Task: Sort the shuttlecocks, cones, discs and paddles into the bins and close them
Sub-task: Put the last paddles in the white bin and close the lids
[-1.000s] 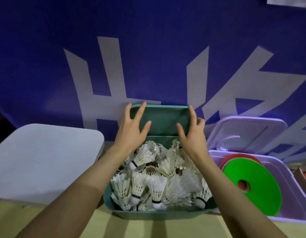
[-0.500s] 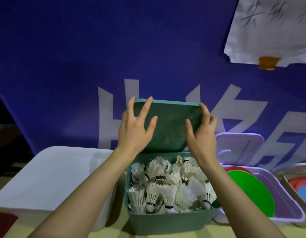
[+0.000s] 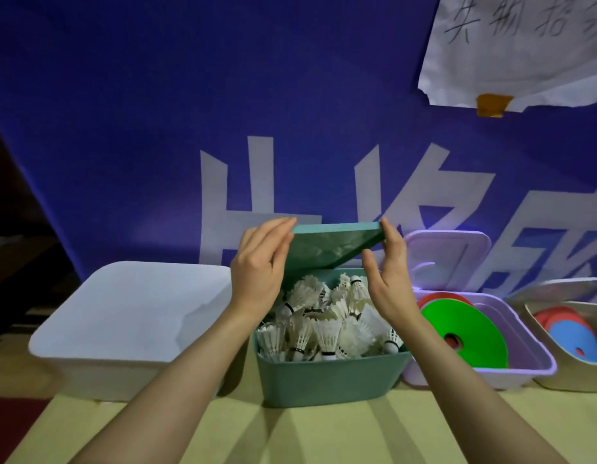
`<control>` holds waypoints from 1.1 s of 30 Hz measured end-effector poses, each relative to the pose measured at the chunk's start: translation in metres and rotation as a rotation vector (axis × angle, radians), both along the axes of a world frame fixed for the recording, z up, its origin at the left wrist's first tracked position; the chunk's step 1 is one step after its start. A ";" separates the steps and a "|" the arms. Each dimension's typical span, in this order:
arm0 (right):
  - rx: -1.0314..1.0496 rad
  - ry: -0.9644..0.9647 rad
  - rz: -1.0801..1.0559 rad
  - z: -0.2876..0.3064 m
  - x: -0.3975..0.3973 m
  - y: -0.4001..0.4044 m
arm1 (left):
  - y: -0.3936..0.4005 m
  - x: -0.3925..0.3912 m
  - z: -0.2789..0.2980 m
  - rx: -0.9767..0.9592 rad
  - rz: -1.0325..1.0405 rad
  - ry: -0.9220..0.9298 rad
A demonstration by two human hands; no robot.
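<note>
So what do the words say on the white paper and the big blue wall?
"失物招": handwritten on the white paper sheet taped to the blue banner; a fourth character is cut off at the edge.
Large white printed characters on the banner: partly hidden and cut off, not readable.
The plastic bins carry no readable labels.

2 bare forearms — no sleeves, rings or watch on either hand (image 3: pixel 257 262).

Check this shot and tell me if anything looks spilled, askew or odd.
Nothing has spilled. The shuttlecocks are heaped above the teal bin rim, just under the lid that both hands hold, so it may not seat flat.
</note>
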State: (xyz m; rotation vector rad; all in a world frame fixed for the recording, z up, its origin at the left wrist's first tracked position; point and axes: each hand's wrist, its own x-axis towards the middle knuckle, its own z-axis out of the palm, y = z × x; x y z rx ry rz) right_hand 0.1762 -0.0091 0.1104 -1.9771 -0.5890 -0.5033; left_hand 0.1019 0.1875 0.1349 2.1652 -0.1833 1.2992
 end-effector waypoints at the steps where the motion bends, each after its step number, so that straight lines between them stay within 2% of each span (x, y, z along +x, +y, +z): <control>1: -0.011 0.001 -0.019 -0.003 0.001 -0.004 | -0.003 -0.003 -0.003 0.014 -0.012 0.009; 6: -0.163 0.005 -0.099 -0.012 -0.001 -0.033 | -0.025 -0.018 -0.012 0.111 -0.049 0.067; 11: -0.230 0.054 -0.169 -0.035 -0.004 -0.084 | -0.071 -0.021 -0.026 0.351 -0.052 0.014; 15: -0.292 0.119 -0.147 -0.059 -0.010 -0.119 | -0.106 -0.024 -0.056 0.454 -0.067 0.065; 19: -0.355 0.180 -0.157 -0.071 -0.012 -0.135 | -0.130 -0.029 -0.086 0.463 -0.100 0.240; 26: -0.564 0.343 -0.195 -0.107 -0.024 -0.135 | -0.157 -0.034 -0.118 0.517 -0.060 0.710; 29: -0.656 0.392 -0.234 -0.120 -0.031 -0.130 | -0.156 -0.034 -0.119 0.444 -0.040 0.827; 33: -0.688 0.405 -0.314 -0.116 -0.029 -0.123 | -0.135 -0.022 -0.115 0.389 0.048 0.892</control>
